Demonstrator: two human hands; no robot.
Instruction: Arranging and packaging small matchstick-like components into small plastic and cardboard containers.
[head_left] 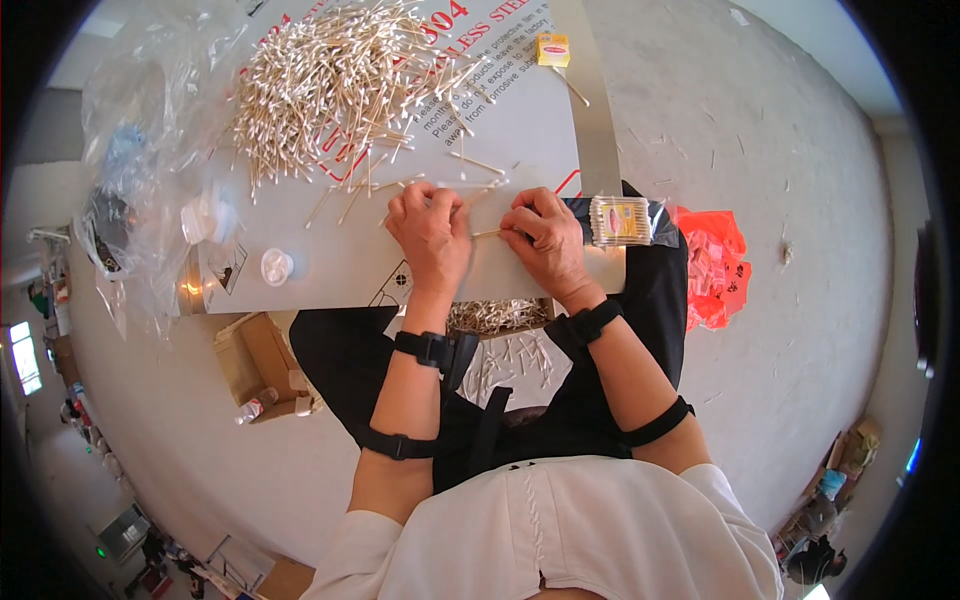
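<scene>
My left hand [432, 238] is over the near part of the table, its fingers curled in a pinch. Whatever those fingertips may hold is hidden, though a blurred pale stick shows just beyond them. Beside it, my right hand [547, 240] pinches a cotton swab [486, 234] that points toward the left hand. Past both hands, a big heap of cotton swabs [330, 85] with wooden sticks covers the far left of the table [520, 130]. A few loose swabs lie between heap and hands. Right of my right hand lies a clear pack of swabs [619, 220] with a yellow label.
A small yellow box [552, 50] stands at the far right. Clear plastic bags [140, 170] hang over the left edge, near a small white cup [277, 266]. Below the table are a box of swabs [500, 316], a cardboard box [255, 360] and a red bag [715, 265].
</scene>
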